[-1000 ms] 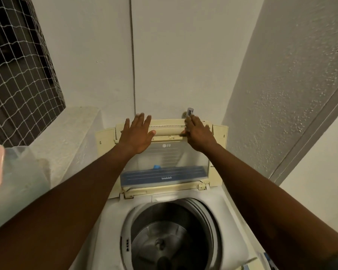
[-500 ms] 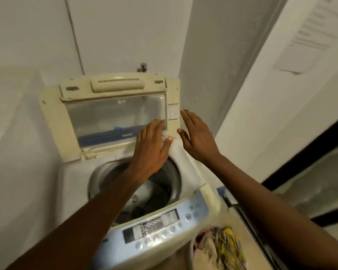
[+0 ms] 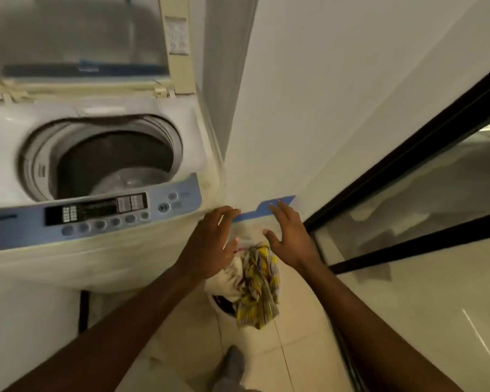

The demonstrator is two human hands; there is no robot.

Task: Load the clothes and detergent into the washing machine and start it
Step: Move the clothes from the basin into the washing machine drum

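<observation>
A white top-loading washing machine (image 3: 164, 114) stands at the left with its lid (image 3: 77, 38) raised and its steel drum (image 3: 116, 168) showing no clothes. Its blue control panel (image 3: 96, 213) faces me. On the floor to its right sits a white bucket (image 3: 219, 304) heaped with clothes (image 3: 256, 284), a yellow checked piece on top. My left hand (image 3: 210, 244) and my right hand (image 3: 289, 239) hover just above the clothes, fingers spread, holding nothing. No detergent shows.
A white wall (image 3: 309, 108) runs right of the machine, with blue tape (image 3: 263, 212) at its base. A black-framed glass sliding door (image 3: 408, 207) fills the right side. Beige floor tiles (image 3: 266, 357) lie below, and a grey foot (image 3: 232, 360) shows near the bottom.
Both hands left the raised lid and came down to the right, past the machine's corner, to just above the clothes bucket. My view swung down and right.
</observation>
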